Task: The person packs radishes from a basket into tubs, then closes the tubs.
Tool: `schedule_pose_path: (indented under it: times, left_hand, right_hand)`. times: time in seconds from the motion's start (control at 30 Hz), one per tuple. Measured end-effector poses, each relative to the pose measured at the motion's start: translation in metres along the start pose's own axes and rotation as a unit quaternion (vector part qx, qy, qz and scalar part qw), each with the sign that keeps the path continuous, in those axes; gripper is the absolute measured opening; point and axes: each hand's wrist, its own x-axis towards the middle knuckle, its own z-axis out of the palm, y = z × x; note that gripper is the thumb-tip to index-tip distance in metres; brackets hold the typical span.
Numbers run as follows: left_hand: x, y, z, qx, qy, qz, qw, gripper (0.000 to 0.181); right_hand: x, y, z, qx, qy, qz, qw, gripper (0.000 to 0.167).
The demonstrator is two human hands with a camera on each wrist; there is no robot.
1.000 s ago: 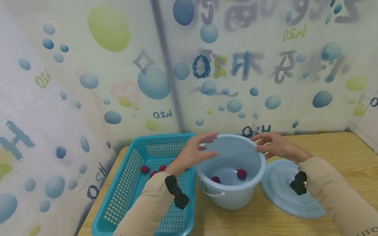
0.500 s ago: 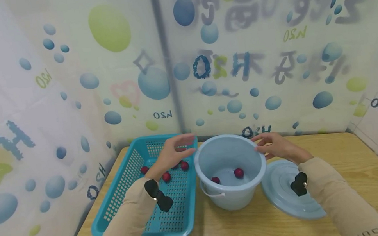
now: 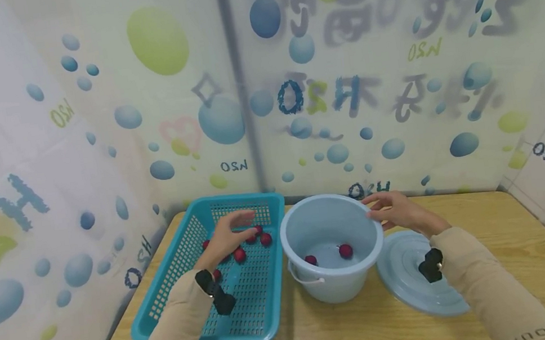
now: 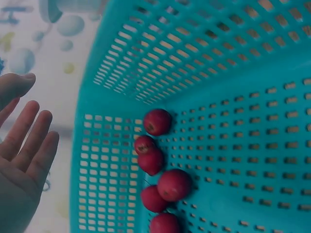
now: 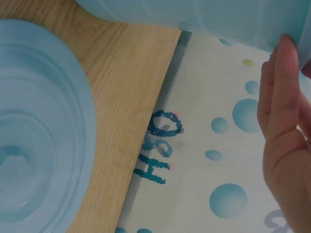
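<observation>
My left hand (image 3: pixel 229 235) hovers over the blue plastic basket (image 3: pixel 277 283), fingers spread apart from the thumb and holding nothing. Several small round red fruits (image 4: pixel 174 185) lie in the basket, clustered toward its far end; their exact kind is unclear. In the left wrist view the left hand (image 4: pixel 24 160) shows loosely extended fingers. Right of the basket stands a light blue bucket (image 3: pixel 340 286) with two red fruits (image 3: pixel 346 250) at its bottom. My right hand (image 3: pixel 400 212) holds the bucket's right rim, fingers along the outer wall (image 5: pixel 284 82) and thumb on the rim.
A light blue lid (image 3: pixel 412 272) lies on the wooden table (image 3: pixel 507 254), right of the bucket and partly under the right forearm. The bucket's white handle (image 3: pixel 309 280) hangs at its front left. A patterned wall covering (image 3: pixel 300 149) rises behind the table.
My left hand has moved left from above the bucket to over the basket. My right hand has stayed at the bucket's rim. The fruit in the bucket has shifted slightly.
</observation>
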Motion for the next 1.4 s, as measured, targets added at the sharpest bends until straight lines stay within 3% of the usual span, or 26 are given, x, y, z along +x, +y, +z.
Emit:
schedule_pose_path:
  times: [0.4, 0.63, 1.03, 1.4]
  left_hand:
    - [-0.008, -0.033, -0.001, 0.037, 0.03, -0.058, 0.9972, 0.036]
    - [-0.011, -0.045, 0.0, 0.067, 0.03, -0.069, 0.9949, 0.036]
    - [-0.01, -0.07, 0.003, 0.112, 0.041, -0.136, 0.9836, 0.035]
    - [-0.009, -0.076, 0.008, 0.126, 0.04, -0.159, 0.9784, 0.035]
  right_hand:
    - [0.0, 0.0, 0.0, -0.002, 0.003, 0.0, 1.0, 0.048]
    - [0.0, 0.0, 0.0, -0.005, 0.002, 0.006, 1.0, 0.048]
    - [0.004, 0.004, 0.0, -0.001, 0.002, 0.011, 0.9999, 0.048]
    - [0.004, 0.005, 0.0, -0.005, 0.006, 0.017, 0.9998, 0.048]
